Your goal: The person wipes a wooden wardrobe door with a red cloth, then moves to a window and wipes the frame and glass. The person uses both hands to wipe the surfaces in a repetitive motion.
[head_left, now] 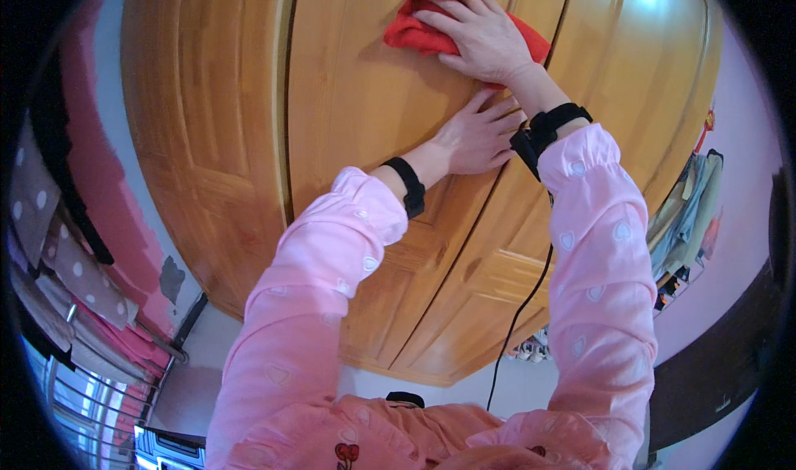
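Note:
A wooden wardrobe [365, 97] with honey-coloured panelled doors fills the middle of the view. High on one door, my right hand [485, 38] presses a red cloth [414, 29] against the wood, its fingers bent over the fabric. Part of the cloth sticks out on both sides of that hand. Just below it, my left hand [479, 138] rests on the same door near the seam, fingers spread and holding nothing. Both wrists wear black bands, and pink sleeves cover my arms.
Clothes [688, 217] hang by the pink wall at the right, with shoes [531, 350] low behind my right arm. A black cable [521, 308] dangles from the right wristband. Polka-dot fabric [79, 271] hangs on a metal rack at the left.

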Demonstrator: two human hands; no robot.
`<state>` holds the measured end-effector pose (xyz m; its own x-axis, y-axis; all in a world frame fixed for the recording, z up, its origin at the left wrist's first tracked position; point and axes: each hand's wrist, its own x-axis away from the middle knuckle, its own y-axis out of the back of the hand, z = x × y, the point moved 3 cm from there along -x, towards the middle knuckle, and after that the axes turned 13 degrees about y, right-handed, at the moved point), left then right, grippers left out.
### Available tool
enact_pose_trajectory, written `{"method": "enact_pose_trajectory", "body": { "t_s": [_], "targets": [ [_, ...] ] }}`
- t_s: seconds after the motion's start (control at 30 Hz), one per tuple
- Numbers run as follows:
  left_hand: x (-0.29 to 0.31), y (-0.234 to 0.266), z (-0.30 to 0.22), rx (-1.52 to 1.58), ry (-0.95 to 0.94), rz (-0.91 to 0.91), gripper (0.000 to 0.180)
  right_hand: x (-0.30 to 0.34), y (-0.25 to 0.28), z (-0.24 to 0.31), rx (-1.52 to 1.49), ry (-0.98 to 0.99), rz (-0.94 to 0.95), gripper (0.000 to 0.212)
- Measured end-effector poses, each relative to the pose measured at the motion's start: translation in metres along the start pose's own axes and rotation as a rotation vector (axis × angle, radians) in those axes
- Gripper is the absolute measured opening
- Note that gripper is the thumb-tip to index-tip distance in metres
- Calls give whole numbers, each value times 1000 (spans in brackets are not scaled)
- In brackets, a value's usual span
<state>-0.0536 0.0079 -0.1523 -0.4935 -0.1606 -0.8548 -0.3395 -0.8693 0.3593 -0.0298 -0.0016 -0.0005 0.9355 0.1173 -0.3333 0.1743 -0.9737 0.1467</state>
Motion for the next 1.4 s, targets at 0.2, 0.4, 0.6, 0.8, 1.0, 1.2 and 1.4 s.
{"method": "enact_pose_trajectory", "body": {
  "t_s": [0.2,0.4,0.6,0.8,1.0,1.2,1.4],
  "targets": [
    [42,33,65,-112,67,-43,51,-29,8,-17,-14,-239,-141,60],
    [80,55,144,-270,327,-94,62,-56,11,-12,-35,-346,-186,60],
    [94,52,167,-172,433,-217,64,-84,-3,23,-132,-102,-144,62],
    [95,47,167,-162,433,-228,65,-117,-10,29,-150,-57,-147,64],
    [96,51,165,-117,438,-216,62,-156,-17,26,-144,-162,-227,61],
    [99,51,167,-88,420,-191,62,-181,-27,41,-213,70,-98,61],
    [99,58,172,-29,347,-167,60,-181,-25,41,-206,95,-109,61]
  ]
}}
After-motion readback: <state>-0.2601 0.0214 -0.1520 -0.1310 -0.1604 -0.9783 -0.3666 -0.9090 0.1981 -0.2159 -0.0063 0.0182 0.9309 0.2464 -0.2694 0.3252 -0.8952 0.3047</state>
